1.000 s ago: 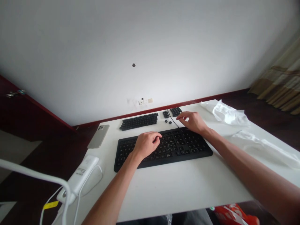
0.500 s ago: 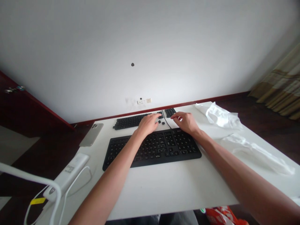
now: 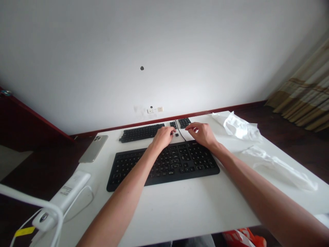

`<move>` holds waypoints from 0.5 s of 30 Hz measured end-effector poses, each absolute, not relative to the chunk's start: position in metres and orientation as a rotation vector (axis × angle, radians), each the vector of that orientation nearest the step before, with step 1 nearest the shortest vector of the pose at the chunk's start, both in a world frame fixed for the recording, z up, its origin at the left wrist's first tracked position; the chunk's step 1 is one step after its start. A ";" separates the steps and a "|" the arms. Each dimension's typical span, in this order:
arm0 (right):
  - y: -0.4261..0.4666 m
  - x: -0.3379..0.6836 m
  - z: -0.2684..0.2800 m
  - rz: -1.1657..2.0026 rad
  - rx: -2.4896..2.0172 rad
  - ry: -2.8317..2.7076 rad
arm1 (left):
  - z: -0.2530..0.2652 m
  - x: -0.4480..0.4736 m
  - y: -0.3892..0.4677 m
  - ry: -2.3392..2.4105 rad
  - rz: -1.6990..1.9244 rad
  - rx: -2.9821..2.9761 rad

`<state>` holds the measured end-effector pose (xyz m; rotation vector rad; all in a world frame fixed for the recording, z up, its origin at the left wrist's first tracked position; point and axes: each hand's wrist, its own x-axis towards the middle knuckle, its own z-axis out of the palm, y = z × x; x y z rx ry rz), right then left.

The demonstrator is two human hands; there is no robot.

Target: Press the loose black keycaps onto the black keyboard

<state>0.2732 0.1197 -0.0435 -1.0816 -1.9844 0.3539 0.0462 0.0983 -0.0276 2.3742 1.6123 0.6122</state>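
We face a white table (image 3: 195, 209) set against a pale wall. At its middle lies a black keyboard (image 3: 133, 168), and beyond it rows of loose keycaps (image 3: 141, 132). Crumpled plastic (image 3: 240, 127) lies far right; a phone (image 3: 94, 148) and a charger (image 3: 68, 193) sit left. Our left hand (image 3: 162, 136), fingers curled, touches the keycaps' right end. Our right hand (image 3: 202, 133), loosely curled, hovers near a small keycap block (image 3: 184, 122); we cannot tell whether either hand holds anything. A cable (image 3: 180, 132) runs between them.

Bare forearms — no sleeves, no rings
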 end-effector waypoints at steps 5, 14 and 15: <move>0.120 0.275 -0.043 0.358 -1.085 -1.957 | 0.002 0.046 0.087 1.436 0.662 2.129; 0.114 0.273 -0.038 0.397 -1.127 -1.910 | 0.040 0.070 0.049 1.148 0.158 2.080; 0.113 0.273 -0.038 0.401 -1.133 -1.906 | 0.039 0.072 0.047 1.141 0.144 2.094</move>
